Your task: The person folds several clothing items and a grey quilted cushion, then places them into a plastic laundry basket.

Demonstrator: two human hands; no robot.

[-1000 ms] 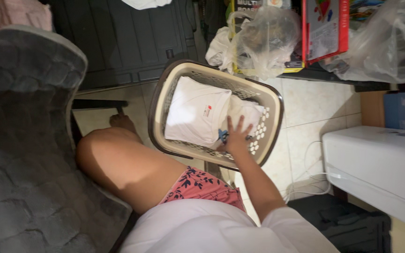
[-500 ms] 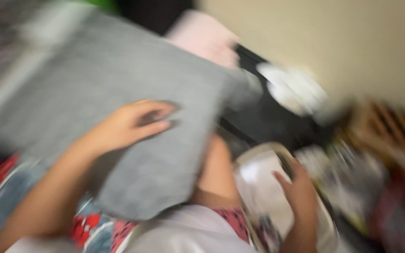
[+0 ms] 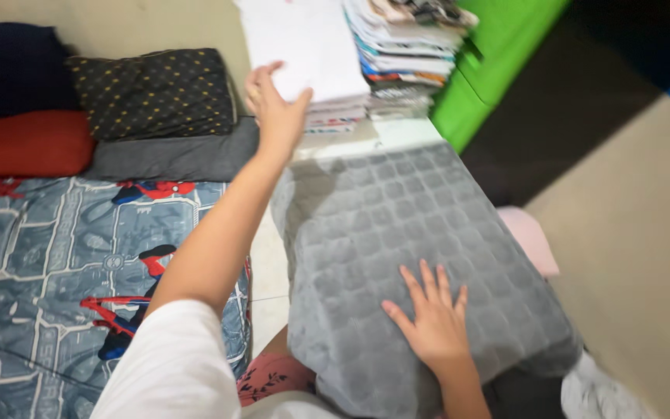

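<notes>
Starting at the left, a bed [image 3: 48, 256] with a comic-print sheet carries a red pillow [image 3: 21, 143], a dotted dark pillow [image 3: 153, 93] and a grey pillow [image 3: 172, 155] against the wall. Next comes the left hand [image 3: 277, 109], stretched far forward, its fingers [image 3: 261, 81] closed round the near edge of a folded white garment [image 3: 308, 46]. That garment lies on top of a stack of folded clothes [image 3: 405, 46], directly ahead of the fingers, its long axis running away from the person toward the wall; the left hand is much the nearer one. Further right, the right hand [image 3: 432, 326] rests flat, fingers spread apart and gripping nothing, on a grey quilted mat [image 3: 397, 233] draped over the lap. A green panel [image 3: 498, 62] stands beyond.
</notes>
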